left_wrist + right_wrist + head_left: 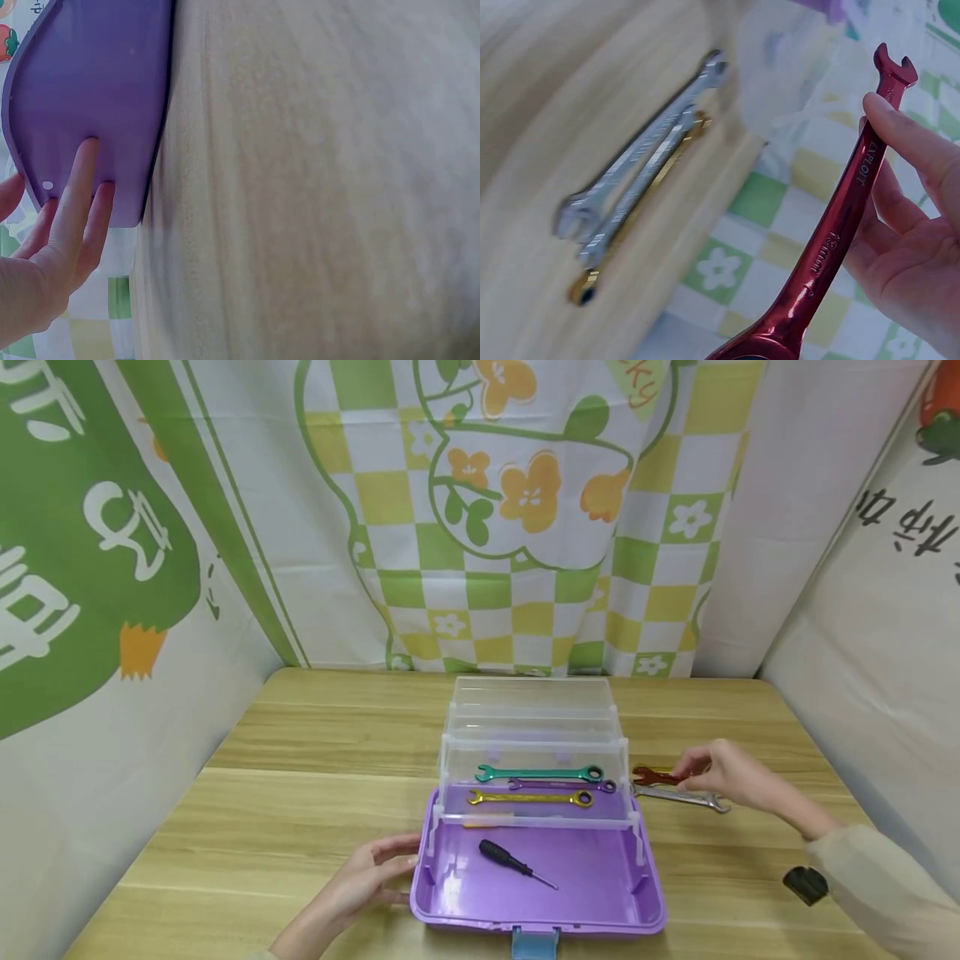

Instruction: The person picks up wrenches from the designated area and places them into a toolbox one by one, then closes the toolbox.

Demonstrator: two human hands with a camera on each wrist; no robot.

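Toolbox [600, 893], purple, is sitting open at 6 o'clock on the table [300, 777]. Left hand [367, 877] is pressing straight fingers against its 9 o'clock wall, gripping nothing. Right hand [731, 772], at 3 o'clock, is pinching a red wrench [832, 247] above a silver wrench [682, 797].

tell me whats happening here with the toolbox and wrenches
A person has an open purple toolbox on a wooden table. The left hand rests straight fingers against the box's left side. The right hand pinches a red wrench, lifted off the table, where a silver wrench lies. Three wrenches sit in the clear tray; a black screwdriver lies in the base.
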